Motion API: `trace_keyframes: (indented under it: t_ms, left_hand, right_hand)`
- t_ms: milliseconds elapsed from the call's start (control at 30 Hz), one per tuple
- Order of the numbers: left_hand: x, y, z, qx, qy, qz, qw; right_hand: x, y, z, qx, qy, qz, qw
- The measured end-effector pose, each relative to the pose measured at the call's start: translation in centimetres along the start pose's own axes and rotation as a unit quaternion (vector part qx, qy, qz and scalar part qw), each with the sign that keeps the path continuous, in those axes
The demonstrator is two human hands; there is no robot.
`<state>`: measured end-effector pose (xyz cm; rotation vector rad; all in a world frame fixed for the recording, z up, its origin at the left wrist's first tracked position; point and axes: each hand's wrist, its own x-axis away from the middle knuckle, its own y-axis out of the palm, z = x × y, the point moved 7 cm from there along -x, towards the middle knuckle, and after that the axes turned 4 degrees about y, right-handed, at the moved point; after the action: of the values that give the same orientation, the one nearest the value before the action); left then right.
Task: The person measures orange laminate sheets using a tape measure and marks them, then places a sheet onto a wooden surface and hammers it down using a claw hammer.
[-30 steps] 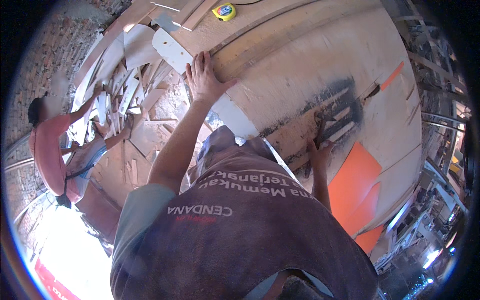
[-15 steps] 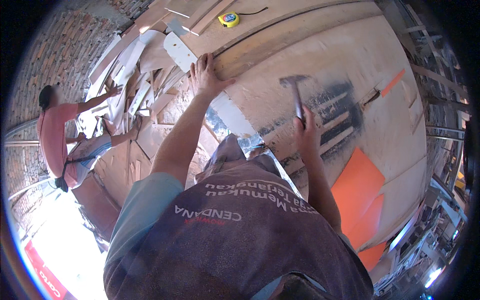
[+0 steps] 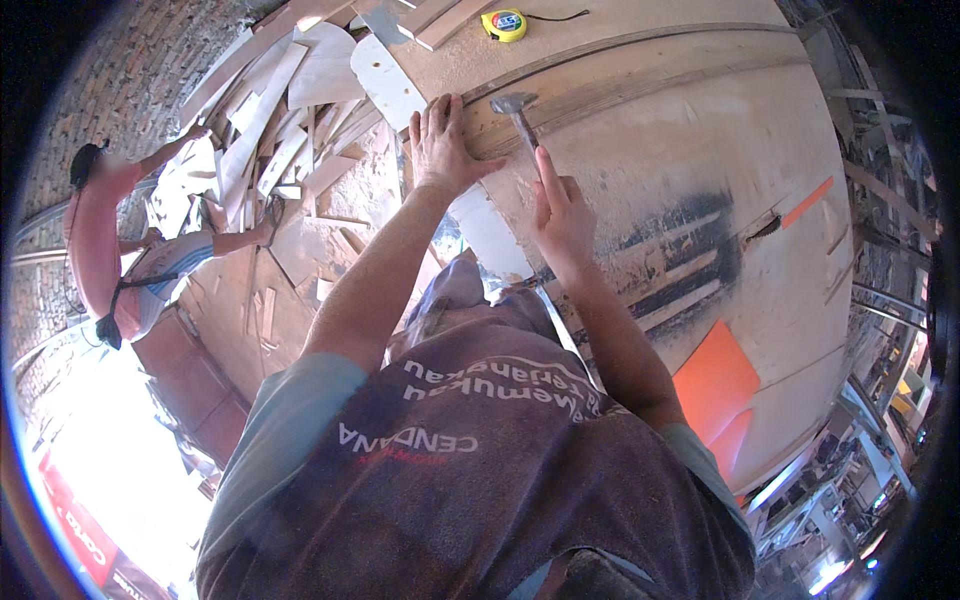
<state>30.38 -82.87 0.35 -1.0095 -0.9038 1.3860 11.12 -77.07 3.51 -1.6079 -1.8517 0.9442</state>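
My left hand [image 3: 443, 150] lies with its fingers spread on the near left end of a long wooden board [image 3: 640, 75]. In my right hand [image 3: 563, 220] is a hammer [image 3: 526, 128], gripped by its handle with the forefinger stretched along it. The hammer's head is over the board, to the right of my left hand; whether it touches the wood I cannot tell. Under the board is a large pale wooden worktop [image 3: 740, 140], with a dark stained patch [image 3: 690, 250] and light strips across it to the right of my right hand.
A yellow tape measure [image 3: 504, 25] lies beyond the board. Orange sheets [image 3: 718, 375] rest on the worktop at right. A white rounded piece with holes [image 3: 385, 80] is by my left hand. Many wood offcuts [image 3: 270, 120] are heaped at left, beside another person [image 3: 105, 235] in a pink shirt.
My right hand has swung the hammer left and away from me, from above the dark patch to the board. My left hand stays spread on the board. The other person's arm has shifted.
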Motion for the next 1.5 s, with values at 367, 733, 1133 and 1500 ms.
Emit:
trace_keyframes:
  t_ms: [367, 733, 1133, 1500]
  left_hand:
    - [0.0, -0.5, -0.4, 0.001, -0.008, -0.012, 1.0]
    - [-0.3, 1.6, -1.0, 0.048, -0.012, -0.001, 0.999]
    - [-14.2, 6.3, 20.4, -0.071, 0.09, -0.096, 0.989]
    - [-16.7, 9.3, 21.6, -0.108, 0.072, -0.058, 0.99]
  right_hand:
    - [0.7, -1.1, -1.5, -0.058, -0.105, 0.127, 0.985]
    - [2.9, -3.2, 4.2, -0.124, 0.008, 0.139, 0.982]
    - [2.1, -17.6, 17.9, -0.086, 0.31, 0.222, 0.92]
    - [-18.8, -23.3, 31.2, 0.077, 0.259, 0.265, 0.926]
